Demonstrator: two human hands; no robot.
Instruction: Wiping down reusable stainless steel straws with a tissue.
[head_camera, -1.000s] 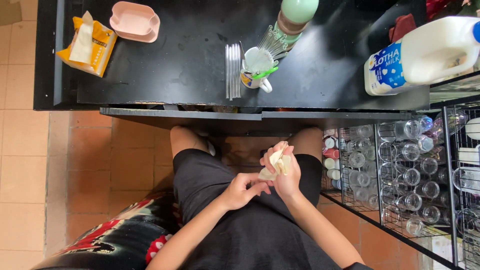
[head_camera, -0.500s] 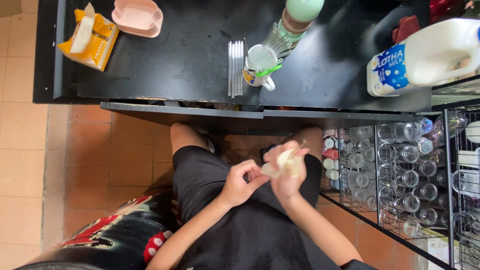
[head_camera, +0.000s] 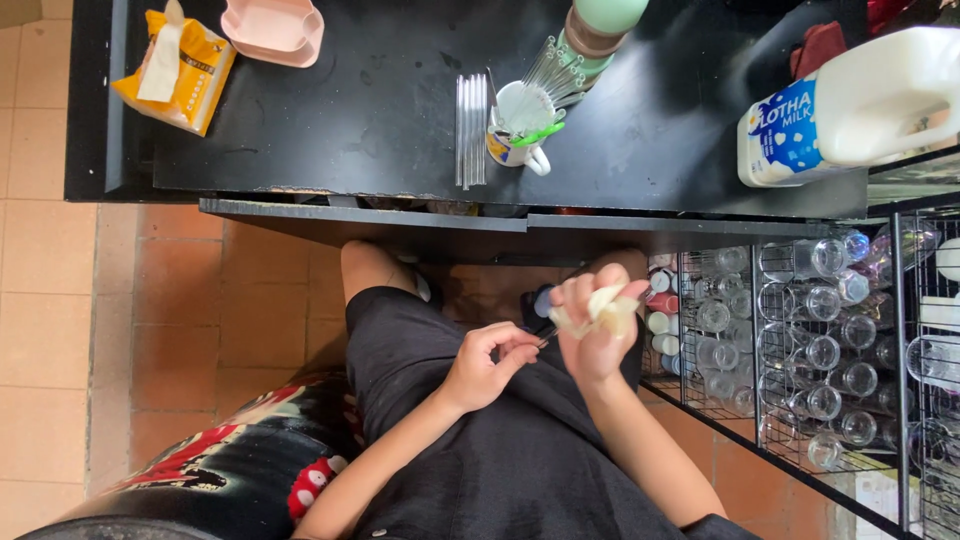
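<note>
I sit with both hands over my lap in black shorts. My right hand (head_camera: 597, 335) is closed around a crumpled pale cloth (head_camera: 607, 302). My left hand (head_camera: 488, 366) pinches the end of a thin clear straw (head_camera: 545, 332) that runs into the cloth in the right hand; most of the straw is hidden. On the black table above, several clear straws (head_camera: 470, 128) lie side by side next to a white mug (head_camera: 520, 128) holding more straws and a green one.
The black table (head_camera: 370, 110) also carries a yellow tissue pack (head_camera: 178, 62), a pink dish (head_camera: 274, 27), a green-lidded bottle (head_camera: 598, 25) and a white milk jug (head_camera: 850, 105). A wire rack of clear glasses (head_camera: 815, 350) stands at my right. The floor is orange tile (head_camera: 50, 300).
My right hand with the cloth has shifted slightly up and to the right. The left hand stays pinched at the straw's end, now a little farther from the right hand.
</note>
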